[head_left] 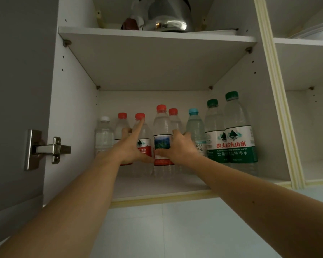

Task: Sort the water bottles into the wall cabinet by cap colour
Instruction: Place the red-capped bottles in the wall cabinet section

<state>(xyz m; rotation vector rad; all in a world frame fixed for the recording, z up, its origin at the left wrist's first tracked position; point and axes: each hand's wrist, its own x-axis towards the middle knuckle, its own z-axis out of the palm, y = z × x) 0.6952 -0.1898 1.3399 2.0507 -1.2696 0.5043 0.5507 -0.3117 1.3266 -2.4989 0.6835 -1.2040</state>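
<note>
right hand [177,146] grips red-cap bottle [162,135] | left hand [132,144] open | green labels [240,146] 农夫山泉

My white-capped bottle [104,135] far left, four red-capped bottles [161,135] mid-shelf, blue-capped bottle [195,127], two green-capped bottles [239,131] right, all upright in the wall cabinet [157,187].
</note>
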